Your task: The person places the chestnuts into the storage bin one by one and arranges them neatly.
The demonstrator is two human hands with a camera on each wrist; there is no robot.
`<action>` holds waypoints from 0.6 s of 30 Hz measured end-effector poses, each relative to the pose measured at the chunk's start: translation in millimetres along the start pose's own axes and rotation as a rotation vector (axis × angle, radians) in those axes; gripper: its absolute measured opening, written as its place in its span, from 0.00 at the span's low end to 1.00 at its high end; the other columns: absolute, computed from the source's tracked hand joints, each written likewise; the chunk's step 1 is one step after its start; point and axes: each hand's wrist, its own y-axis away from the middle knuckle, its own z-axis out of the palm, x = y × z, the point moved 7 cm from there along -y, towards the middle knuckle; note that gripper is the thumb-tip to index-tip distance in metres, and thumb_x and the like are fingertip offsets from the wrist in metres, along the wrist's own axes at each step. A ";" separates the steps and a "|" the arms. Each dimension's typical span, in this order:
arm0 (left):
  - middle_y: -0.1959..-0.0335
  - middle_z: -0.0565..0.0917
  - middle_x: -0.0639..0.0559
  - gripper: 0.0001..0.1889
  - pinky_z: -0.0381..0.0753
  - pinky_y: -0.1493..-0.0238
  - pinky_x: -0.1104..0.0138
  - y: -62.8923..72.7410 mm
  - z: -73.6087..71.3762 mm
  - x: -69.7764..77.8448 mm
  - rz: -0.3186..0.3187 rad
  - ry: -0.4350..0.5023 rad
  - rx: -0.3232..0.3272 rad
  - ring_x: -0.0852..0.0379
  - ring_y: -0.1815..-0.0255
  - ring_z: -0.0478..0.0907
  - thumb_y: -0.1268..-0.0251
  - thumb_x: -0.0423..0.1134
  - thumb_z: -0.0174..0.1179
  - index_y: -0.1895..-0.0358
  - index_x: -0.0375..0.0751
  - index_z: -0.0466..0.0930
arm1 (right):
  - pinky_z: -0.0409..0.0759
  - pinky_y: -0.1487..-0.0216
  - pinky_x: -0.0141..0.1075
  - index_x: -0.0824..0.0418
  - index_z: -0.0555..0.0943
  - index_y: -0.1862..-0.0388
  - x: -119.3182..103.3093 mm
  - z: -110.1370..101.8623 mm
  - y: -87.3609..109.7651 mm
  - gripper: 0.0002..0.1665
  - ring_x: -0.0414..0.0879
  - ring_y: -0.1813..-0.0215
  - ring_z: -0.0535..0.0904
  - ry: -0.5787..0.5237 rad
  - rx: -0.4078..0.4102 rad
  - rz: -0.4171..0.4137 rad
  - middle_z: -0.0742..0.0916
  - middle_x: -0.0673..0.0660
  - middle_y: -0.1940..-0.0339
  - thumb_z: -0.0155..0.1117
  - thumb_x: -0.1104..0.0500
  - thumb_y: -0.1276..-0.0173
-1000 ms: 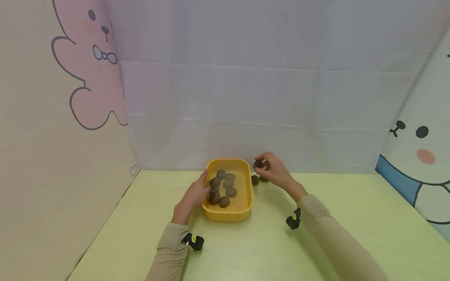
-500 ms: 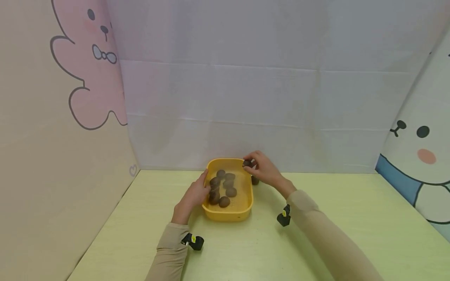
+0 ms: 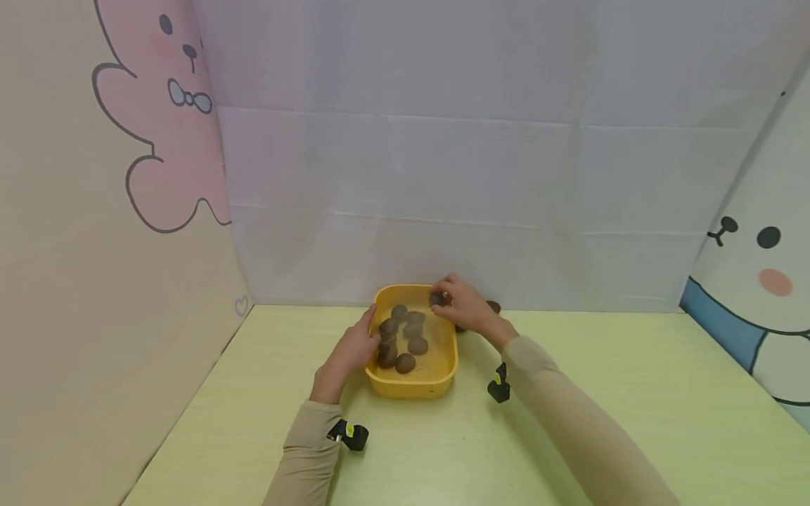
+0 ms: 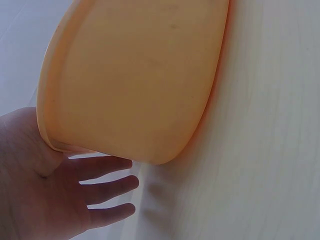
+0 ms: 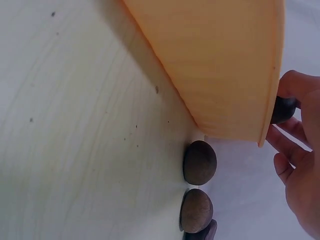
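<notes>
A yellow plastic bin (image 3: 411,390) stands near the back of the table, holding several dark brown, rounded, stone-like lumps (image 3: 405,363). My left hand (image 3: 353,349) grips its left rim, thumb inside and fingers along the outer wall; in the left wrist view those fingers (image 4: 111,190) spread beside the bin wall (image 4: 135,90). Over the bin's back right corner, my right hand (image 3: 467,307) pinches one dark round lump (image 3: 436,299) between thumb and fingertips. That lump (image 5: 284,109) shows at the rim in the right wrist view, partly hidden by the bin.
More dark round lumps (image 5: 200,162) lie on the table just right of the bin, near the back wall; one (image 3: 493,306) peeks out behind the right hand. White cloth (image 3: 405,176) rises behind the table (image 3: 601,393), and printed panels flank it.
My right hand has moved left with the dark lump, from beside the bin to over its back right corner. The left hand and the bin have stayed put.
</notes>
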 end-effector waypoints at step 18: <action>0.65 0.78 0.40 0.36 0.69 0.76 0.67 -0.6 0.3 0.2 0.003 -0.013 0.002 0.57 0.83 0.65 0.27 0.35 0.47 0.19 0.45 0.46 | 0.70 0.42 0.54 0.53 0.87 0.49 -1.9 32.5 -14.0 0.17 0.50 0.48 0.78 0.302 -0.289 0.137 0.86 0.52 0.52 0.65 0.62 0.36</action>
